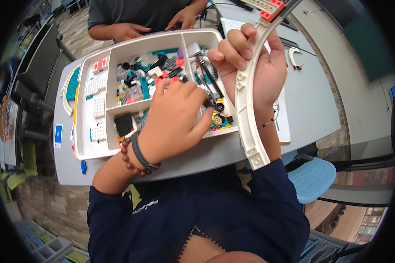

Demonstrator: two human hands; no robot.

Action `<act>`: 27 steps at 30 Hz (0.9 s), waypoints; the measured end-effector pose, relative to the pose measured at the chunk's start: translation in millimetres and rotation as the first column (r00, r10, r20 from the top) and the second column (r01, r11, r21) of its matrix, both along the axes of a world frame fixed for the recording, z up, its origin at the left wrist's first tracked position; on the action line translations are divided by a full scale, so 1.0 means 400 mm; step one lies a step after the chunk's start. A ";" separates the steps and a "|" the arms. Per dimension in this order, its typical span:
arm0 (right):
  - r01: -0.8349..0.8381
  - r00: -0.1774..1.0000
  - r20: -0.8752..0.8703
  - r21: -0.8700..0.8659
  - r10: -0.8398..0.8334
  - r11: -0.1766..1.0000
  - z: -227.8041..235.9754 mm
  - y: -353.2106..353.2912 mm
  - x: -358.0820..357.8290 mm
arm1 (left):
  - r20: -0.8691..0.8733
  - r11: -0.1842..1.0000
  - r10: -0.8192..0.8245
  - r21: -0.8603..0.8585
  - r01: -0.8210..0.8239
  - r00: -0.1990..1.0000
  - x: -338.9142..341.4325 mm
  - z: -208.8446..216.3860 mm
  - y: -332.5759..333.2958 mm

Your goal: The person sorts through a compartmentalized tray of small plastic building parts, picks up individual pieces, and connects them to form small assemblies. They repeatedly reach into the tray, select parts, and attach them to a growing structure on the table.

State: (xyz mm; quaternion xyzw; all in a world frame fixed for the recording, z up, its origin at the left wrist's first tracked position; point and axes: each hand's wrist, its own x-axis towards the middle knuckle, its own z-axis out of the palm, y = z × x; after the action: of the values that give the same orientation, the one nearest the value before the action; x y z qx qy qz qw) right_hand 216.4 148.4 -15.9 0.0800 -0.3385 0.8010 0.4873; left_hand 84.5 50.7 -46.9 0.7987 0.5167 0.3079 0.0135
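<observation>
My right hand (261,72) is raised at the right, its fingers and thumb closed round a long white curved toy-brick beam (246,98). The beam's lower end hangs near my right sleeve; red and grey pieces (272,9) are joined at its upper end. My left hand (175,111) reaches into the white sorting tray (85,139), palm down over the loose bricks (136,76). Its thumb stands apart from the fingers, close to a black wheel-like piece (218,106). Some of the left fingertips are hidden among the pieces.
Across the grey table (193,158), another person's hands (129,31) are behind the tray. Another white curved piece (294,57) lies at the far right, and one (66,94) rests left of the tray. A blue chair (314,177) stands at the right. A small blue piece (83,166) sits near the left edge.
</observation>
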 end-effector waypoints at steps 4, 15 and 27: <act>0.016 1.000 0.015 -0.016 -0.015 1.000 0.011 0.010 0.015 | -0.131 0.999 0.038 0.008 -0.038 0.991 0.012 -0.033 -0.001; -0.521 0.838 0.106 -0.138 0.536 0.842 -0.014 -0.056 -0.048 | 0.234 0.827 0.127 0.511 -0.233 0.964 -0.118 0.088 -0.009; -0.503 0.765 0.448 -0.033 0.463 0.864 -0.034 -0.092 -0.071 | -0.031 0.928 0.141 0.352 -0.121 0.989 -0.179 0.102 -0.026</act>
State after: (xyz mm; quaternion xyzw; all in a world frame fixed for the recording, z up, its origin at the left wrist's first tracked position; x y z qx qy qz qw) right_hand 188.0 111.6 -29.5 0.0025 -0.4428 0.8801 0.1711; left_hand 12.9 40.3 -6.1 0.7604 0.5063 0.3723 -0.1635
